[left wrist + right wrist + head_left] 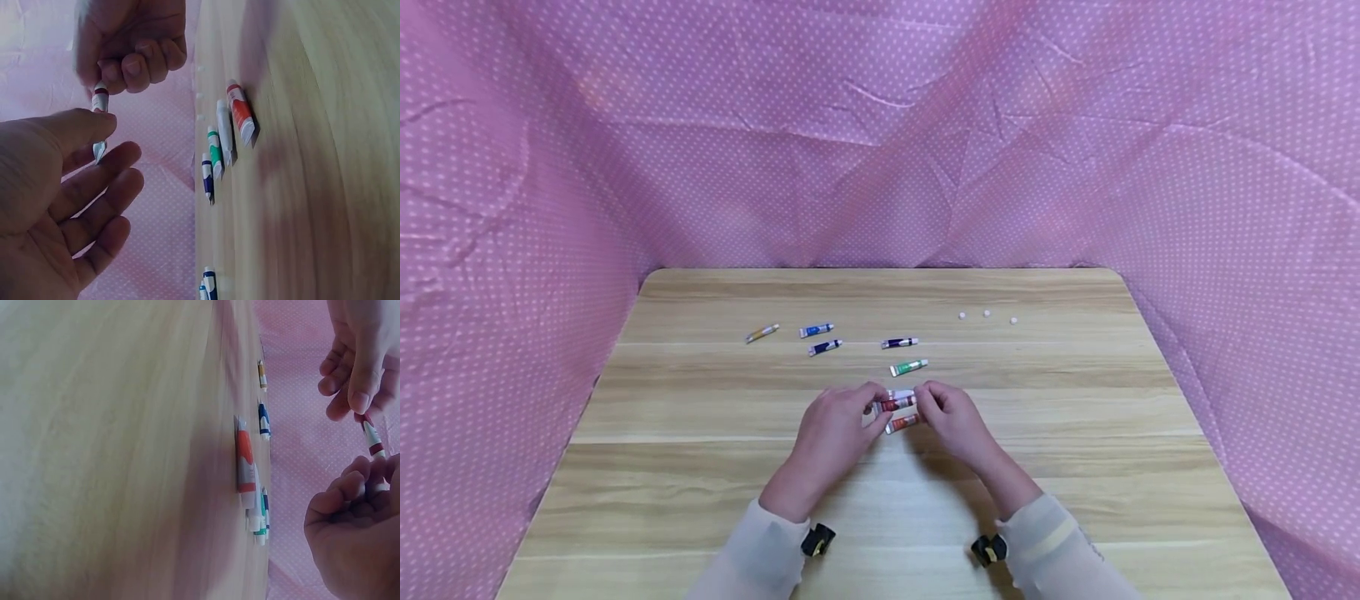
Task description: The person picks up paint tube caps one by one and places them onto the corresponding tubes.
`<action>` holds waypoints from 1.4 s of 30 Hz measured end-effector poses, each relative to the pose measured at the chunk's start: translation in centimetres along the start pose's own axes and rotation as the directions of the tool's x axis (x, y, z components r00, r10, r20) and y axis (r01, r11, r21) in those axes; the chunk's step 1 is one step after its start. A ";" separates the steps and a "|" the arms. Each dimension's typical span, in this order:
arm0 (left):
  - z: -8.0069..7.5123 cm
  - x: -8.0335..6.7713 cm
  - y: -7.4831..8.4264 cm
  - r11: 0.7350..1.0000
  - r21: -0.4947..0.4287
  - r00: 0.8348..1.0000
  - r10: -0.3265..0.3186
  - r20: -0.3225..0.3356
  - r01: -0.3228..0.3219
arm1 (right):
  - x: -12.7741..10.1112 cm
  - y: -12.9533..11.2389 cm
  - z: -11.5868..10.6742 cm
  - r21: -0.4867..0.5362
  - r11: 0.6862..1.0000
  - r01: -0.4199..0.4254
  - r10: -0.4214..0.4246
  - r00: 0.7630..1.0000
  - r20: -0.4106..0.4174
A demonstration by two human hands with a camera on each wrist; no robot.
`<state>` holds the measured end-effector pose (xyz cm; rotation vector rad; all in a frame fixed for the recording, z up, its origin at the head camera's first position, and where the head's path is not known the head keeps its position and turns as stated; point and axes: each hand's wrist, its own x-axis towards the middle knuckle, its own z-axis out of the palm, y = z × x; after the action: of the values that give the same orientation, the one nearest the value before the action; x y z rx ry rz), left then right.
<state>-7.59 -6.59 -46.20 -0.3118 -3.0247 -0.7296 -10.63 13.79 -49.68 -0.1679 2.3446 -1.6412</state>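
Left hand [835, 433] and right hand [951, 421] each pinch one end of a dark red tube [897, 404] held off the table [1075, 467] at frame centre. Bare wood lies below and right. Wrist views alone show the raised tube; an orange tube [902, 423] lies beneath.

On the table [1075, 467], tubes [824, 347] lie far of both hands [831, 437], caps [987, 314] far right.
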 end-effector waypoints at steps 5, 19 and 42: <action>0.3 -0.2 -0.1 0.996 -0.078 0.998 -0.039 0.042 0.042 | 0.1 -0.1 -0.8 -0.016 1.000 0.007 -0.008 1.000 -0.013; 2.6 -0.3 -1.2 0.999 -0.047 0.984 0.002 0.181 0.007 | 2.2 0.9 -5.9 -0.008 0.999 0.047 -0.047 0.982 -0.181; 4.7 -0.4 -1.8 0.999 -0.029 0.955 0.022 0.296 -0.014 | 6.7 1.7 -13.8 0.053 0.992 0.117 -0.085 0.906 -0.414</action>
<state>-7.44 -6.08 -51.26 -0.4919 -3.2880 -0.7882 -20.90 25.14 -47.94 0.0852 2.6024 -1.9764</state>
